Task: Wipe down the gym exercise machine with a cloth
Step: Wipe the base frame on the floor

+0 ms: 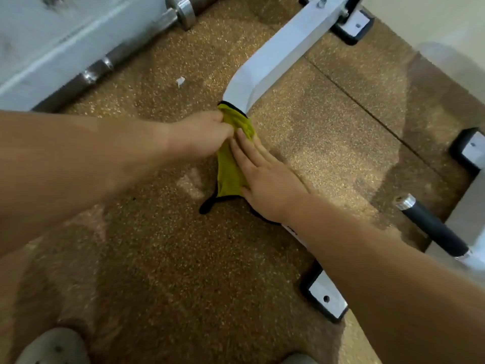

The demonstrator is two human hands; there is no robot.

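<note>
**Q:** What are the fingers doing?

**A:** The left hand [202, 135] has its fingers curled, pinching a bunch of the yellow-green cloth [231, 174] at its upper end. The right hand [265, 177] lies palm down on the cloth, fingers [244, 143] straight and close together.

**Q:** Where does the cloth sit?

**A:** It is draped over the machine's low white frame bar [283, 46], at the bend where the bar drops toward the speckled brown floor [157, 258]. One black-edged corner trails onto the floor. Beyond the cloth the bar runs up and away, uncovered. Under the right wrist it appears to carry on toward a bolted foot plate [326, 298]. A black-gripped handle [433, 227] stands well apart, to the right.

**Q:** How should the wipe be done?

**A:** In my judgement, the flat right hand should supply the pressure. The left pinch should hold the cloth taut so it does not ride up into a wad. The fabric should wrap round the sides of the bar, not only the top. The trailing corner is best lifted first, because dragged along the floor it would likely pick up grit and smear it on the paint.
</note>
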